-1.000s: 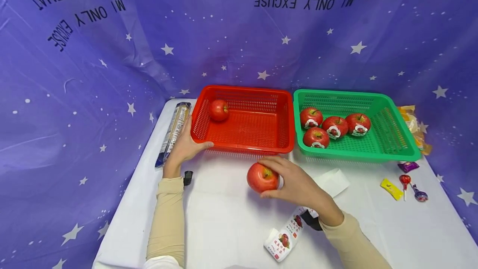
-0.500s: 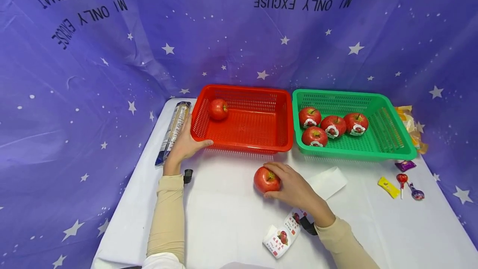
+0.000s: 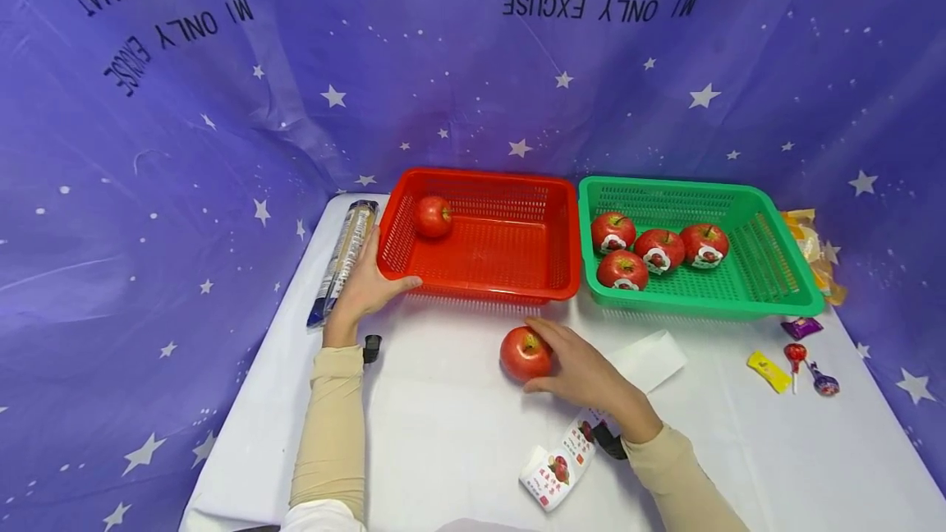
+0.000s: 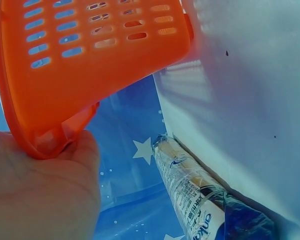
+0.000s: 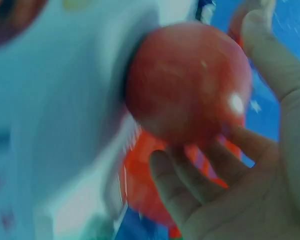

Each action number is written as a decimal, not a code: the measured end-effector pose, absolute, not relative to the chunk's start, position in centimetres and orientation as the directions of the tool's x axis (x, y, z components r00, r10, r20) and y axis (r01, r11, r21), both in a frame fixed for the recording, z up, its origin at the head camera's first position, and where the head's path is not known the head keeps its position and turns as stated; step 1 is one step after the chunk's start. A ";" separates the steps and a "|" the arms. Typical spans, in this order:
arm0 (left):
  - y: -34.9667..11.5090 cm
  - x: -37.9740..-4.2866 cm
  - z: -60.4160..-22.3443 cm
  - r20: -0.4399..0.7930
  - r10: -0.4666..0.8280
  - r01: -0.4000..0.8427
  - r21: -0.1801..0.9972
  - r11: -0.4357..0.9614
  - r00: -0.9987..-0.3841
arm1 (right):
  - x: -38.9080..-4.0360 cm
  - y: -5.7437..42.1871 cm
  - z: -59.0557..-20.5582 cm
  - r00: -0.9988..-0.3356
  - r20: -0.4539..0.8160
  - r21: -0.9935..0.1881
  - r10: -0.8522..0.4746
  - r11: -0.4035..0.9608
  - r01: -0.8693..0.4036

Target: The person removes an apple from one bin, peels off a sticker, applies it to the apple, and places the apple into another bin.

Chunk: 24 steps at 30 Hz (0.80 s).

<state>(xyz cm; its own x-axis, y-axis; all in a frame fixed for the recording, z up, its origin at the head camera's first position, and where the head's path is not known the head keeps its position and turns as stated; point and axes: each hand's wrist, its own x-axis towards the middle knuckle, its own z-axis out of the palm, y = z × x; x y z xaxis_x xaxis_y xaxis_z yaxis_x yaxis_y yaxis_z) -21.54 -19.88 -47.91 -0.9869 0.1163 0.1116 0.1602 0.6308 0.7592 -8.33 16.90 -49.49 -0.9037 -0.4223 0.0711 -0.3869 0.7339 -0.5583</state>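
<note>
My left hand (image 3: 367, 286) grips the near left corner of the red plastic basket (image 3: 480, 294), the thumb along its front rim. In the left wrist view, part of that hand (image 4: 45, 185) lies against the orange-looking basket rim (image 4: 20, 135). One apple (image 3: 433, 217) lies in the basket's far left corner. On the table in front stands another red apple (image 3: 523, 355); my right hand (image 3: 584, 368) curves loosely beside it. In the right wrist view, spread fingers (image 5: 215, 165) reach the apple (image 5: 190, 85), while the thumb stands apart from it.
Several stickered apples sit in the green basket (image 3: 709, 302). A strip of apple stickers (image 3: 557, 466) crosses the table under my right wrist. Sweets, including a yellow one (image 3: 769, 371) and lollipops (image 3: 796, 354), lie right. A long wrapped packet (image 3: 343, 261) lies left of the red basket.
The right hand has brought the apple down onto the table, slightly nearer me and to the right, and its grip has loosened. The left hand has stayed on the red basket.
</note>
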 end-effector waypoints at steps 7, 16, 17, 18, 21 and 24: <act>-19.7 -22.0 -48.1 0.113 0.122 0.165 0.765 0.623 -0.986 | -7.1 24.4 -46.9 -0.942 0.049 -0.645 -0.331 0.710 -0.283; -20.0 -21.6 -48.1 0.111 0.115 0.158 0.772 0.615 -0.987 | -5.6 29.0 -48.2 -0.925 -0.132 -0.545 -0.356 0.805 -0.233; -20.0 -21.8 -48.1 0.118 0.118 0.166 0.773 0.612 -0.986 | -5.6 28.9 -48.3 -0.928 -0.148 -0.536 -0.343 0.816 -0.216; -19.9 -21.9 -48.1 0.121 0.120 0.169 0.772 0.613 -0.985 | -5.6 28.9 -48.4 -0.928 -0.162 -0.533 -0.336 0.821 -0.204; -19.7 -22.2 -48.2 0.137 0.134 0.191 0.763 0.618 -0.981 | -5.6 28.7 -48.3 -0.932 -0.187 -0.523 -0.311 0.835 -0.174; -19.2 -21.2 -47.4 0.199 0.131 0.234 0.707 0.667 -0.971 | -5.7 28.8 -47.4 -0.932 -0.181 -0.504 -0.315 0.843 -0.187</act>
